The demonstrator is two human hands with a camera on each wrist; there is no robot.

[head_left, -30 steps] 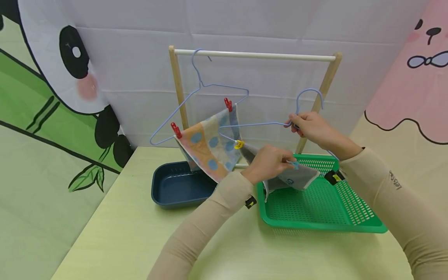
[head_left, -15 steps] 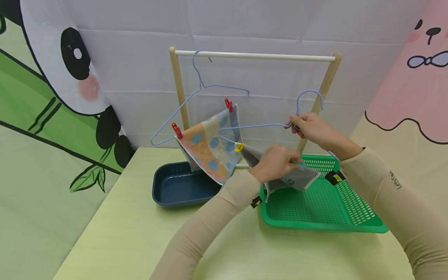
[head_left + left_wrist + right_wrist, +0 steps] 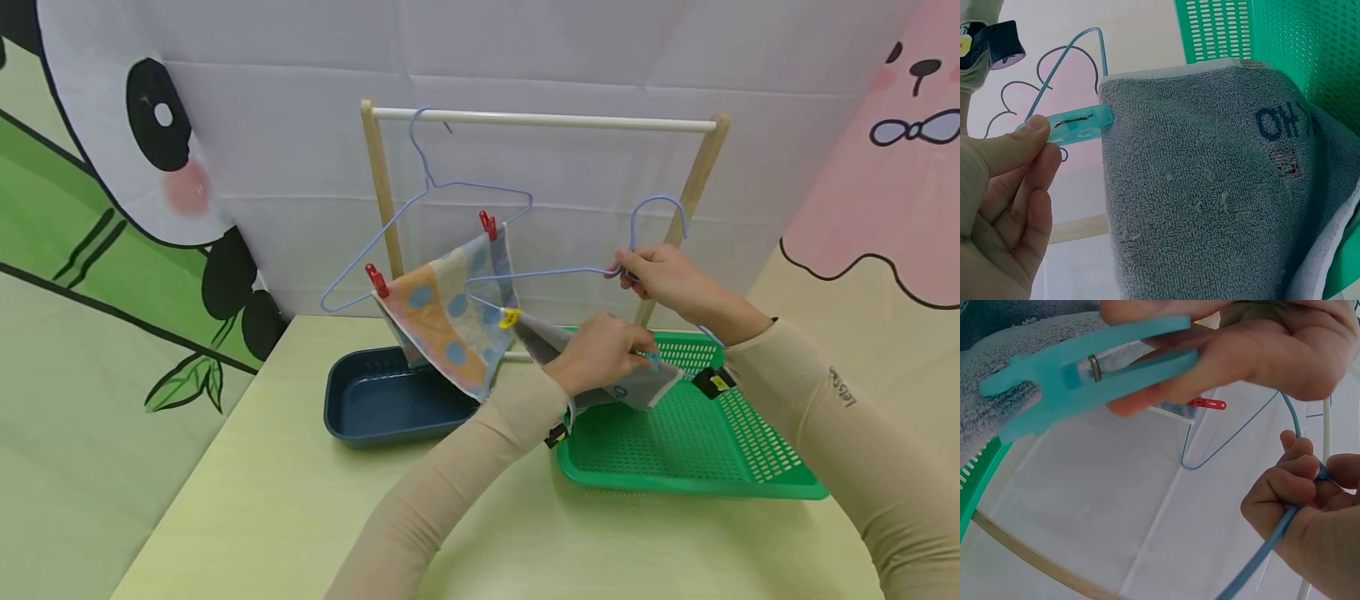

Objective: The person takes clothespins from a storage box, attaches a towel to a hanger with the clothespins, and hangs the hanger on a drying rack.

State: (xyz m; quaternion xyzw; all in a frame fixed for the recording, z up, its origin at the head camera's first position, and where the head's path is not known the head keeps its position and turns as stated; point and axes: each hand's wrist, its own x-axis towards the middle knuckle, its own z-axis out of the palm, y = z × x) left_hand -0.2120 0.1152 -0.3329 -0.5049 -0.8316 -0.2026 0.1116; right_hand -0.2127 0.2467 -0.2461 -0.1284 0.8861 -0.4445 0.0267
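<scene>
My left hand (image 3: 600, 354) pinches a teal clothespin (image 3: 1082, 123) between thumb and fingers. In the right wrist view, the clothespin's tips straddle the edge of a grey terry towel (image 3: 1191, 169). My right hand (image 3: 667, 271) grips a blue wire hanger (image 3: 555, 272) just below its hook and holds it up in front of the rack. A yellow clothespin (image 3: 511, 318) fastens the towel's other corner to the hanger's left end. Toward the green basket droops the rest of the towel. The hanger's right end is mostly hidden behind my right wrist in the head view.
A wooden rack with a white rail (image 3: 547, 120) stands at the back. From it hangs another blue hanger (image 3: 367, 246) carrying a dotted cloth (image 3: 450, 308) on red clothespins (image 3: 377, 281). Below are a dark blue tray (image 3: 397, 433) and a green basket (image 3: 690, 483).
My left hand has shifted slightly right and down with the teal clothespin along the towel. The right hand keeps its hold on the hanger, almost still.
</scene>
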